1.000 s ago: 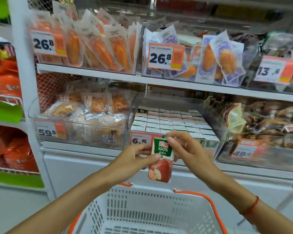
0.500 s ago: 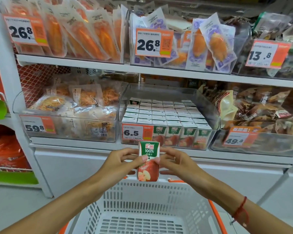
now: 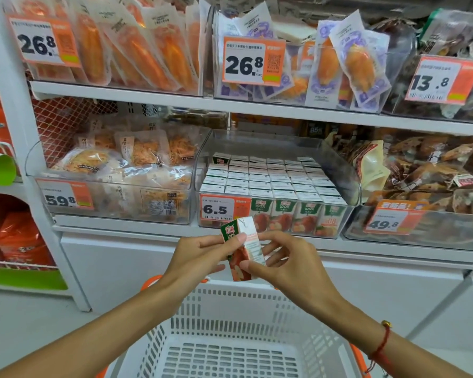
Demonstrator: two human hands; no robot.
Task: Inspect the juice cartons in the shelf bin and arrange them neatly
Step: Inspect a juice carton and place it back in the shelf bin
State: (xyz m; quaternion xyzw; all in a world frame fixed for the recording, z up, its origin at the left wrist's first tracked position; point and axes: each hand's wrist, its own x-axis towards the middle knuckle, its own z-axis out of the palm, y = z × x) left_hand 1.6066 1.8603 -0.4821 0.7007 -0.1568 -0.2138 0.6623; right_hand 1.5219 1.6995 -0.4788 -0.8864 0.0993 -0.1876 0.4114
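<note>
Both hands pinching one juice carton (image 3: 243, 249) above a white basket (image 3: 230, 336), left hand (image 3: 200, 257) and right hand (image 3: 287, 260) covering its sides, print blurred, shelf bin (image 3: 339, 170) cartons partly hidden behind price tag (image 3: 224, 208)

At the bottom of the frame I see a white plastic basket (image 3: 230, 336) with orange handles. On the upper shelf, packets of orange snacks (image 3: 137, 47) fill the upper left, beside a 26.8 price tag (image 3: 253, 62). Left of centre, a clear bin of shredded snack bags (image 3: 120, 162) carries a 59.8 tag (image 3: 64, 196).
</note>
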